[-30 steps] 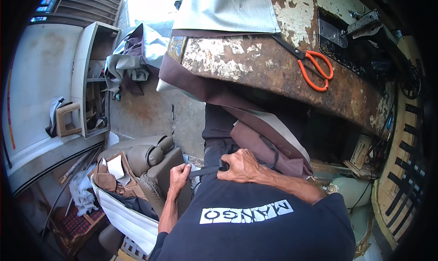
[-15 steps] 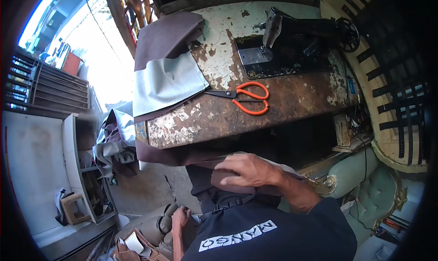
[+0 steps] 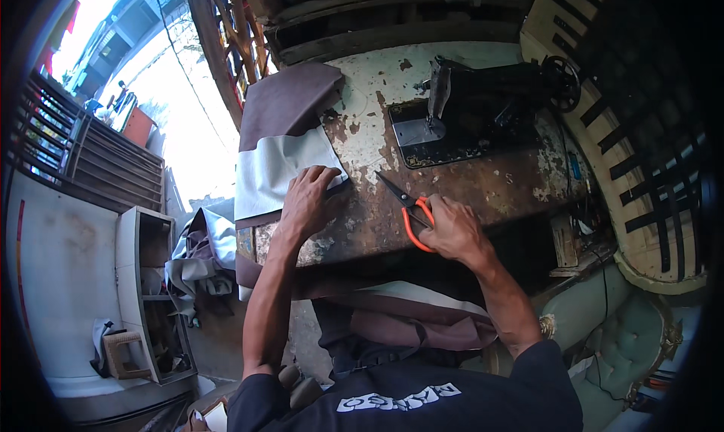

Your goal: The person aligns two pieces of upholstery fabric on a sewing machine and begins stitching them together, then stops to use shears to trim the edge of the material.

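Orange-handled scissors (image 3: 408,200) clamped in right hand (image 3: 455,232), mid-frame; left hand (image 3: 305,199) on pale fabric (image 3: 265,172), pinch unclear; nick risk from blade swing.

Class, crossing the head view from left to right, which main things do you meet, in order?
Tan woven stool-like piece, crumpled pale-grey and purple-brown fabric, person's bare left hand, orange-handled black metal scissors, person's bare right hand, pale wooden frame with black straps.
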`<state>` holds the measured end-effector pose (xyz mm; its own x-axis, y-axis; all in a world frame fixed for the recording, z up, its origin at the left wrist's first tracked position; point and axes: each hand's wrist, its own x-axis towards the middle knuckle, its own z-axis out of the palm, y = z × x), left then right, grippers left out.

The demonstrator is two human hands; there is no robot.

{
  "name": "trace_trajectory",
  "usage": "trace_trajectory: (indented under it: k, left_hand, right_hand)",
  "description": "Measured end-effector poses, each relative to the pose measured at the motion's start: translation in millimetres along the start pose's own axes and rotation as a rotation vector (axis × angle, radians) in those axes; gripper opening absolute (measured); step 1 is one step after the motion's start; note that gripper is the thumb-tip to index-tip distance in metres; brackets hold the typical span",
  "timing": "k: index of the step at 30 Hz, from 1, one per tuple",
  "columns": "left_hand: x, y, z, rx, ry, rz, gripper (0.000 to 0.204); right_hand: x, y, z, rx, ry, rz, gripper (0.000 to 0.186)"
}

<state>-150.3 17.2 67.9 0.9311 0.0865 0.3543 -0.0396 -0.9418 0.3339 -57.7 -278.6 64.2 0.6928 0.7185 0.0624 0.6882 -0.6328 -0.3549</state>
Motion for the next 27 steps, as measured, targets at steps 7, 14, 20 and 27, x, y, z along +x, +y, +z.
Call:
trace_trajectory:
  k: [7,14,20,27]
  left_hand:
    - [-15,-23,46,0.085,0.171,-0.002,0.019]
    - [-10,-8,37,0.051,0.293,0.116,0.016]
    - [-17,-7,29,-0.061,0.314,0.014,0.014]
    - [-30,107,61,-0.347,0.338,0.005,0.016]
  right_hand:
    - [-16,-33,8,1.581,-0.349,0.348,0.038]
    - [11,-75,36,1.818,-0.376,0.517,0.048]
    - [1,-61,21,1.522,-0.104,0.481,0.032]
    - [-19,49,-28,0.198,0.397,0.384,0.037]
